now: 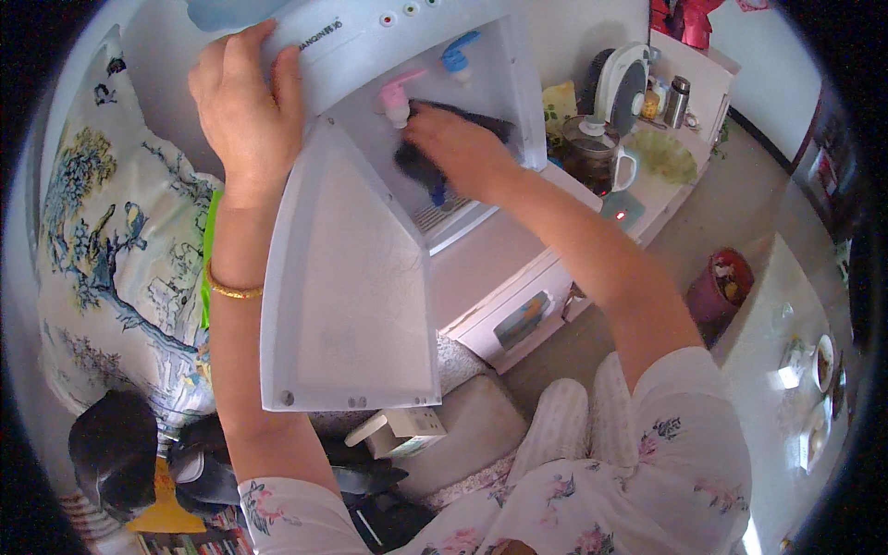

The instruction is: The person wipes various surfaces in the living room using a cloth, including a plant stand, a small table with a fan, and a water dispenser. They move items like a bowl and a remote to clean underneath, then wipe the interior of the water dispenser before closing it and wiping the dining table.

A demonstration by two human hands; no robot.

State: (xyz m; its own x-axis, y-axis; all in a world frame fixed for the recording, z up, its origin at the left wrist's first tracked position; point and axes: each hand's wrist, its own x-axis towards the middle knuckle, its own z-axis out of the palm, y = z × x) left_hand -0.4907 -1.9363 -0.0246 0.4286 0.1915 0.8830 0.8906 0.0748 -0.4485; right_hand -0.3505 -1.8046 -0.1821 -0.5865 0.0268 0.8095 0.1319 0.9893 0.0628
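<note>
A white water dispenser (361,41) stands before me with its translucent door (354,291) swung wide. My left hand (243,114) grips the upper left corner of its housing, and a gold bracelet circles that wrist. Inside the recess, my right hand (461,149) holds a dark cloth (420,156) bunched under the fingers. This hand is just below the pink tap (395,97), and whether it touches the tap is unclear. A blue tap (458,57) sits farther right. Part of the cloth spreads behind the hand, against the back wall. The grated floor (444,215) shows below.
On the cabinet at right are a glass kettle (591,152), a small fan (624,90), a steel thermos (678,100) and a green leaf-shaped dish (659,156). A red waste bin (721,284) stands on the floor. A tissue box (402,430) lies near my knees.
</note>
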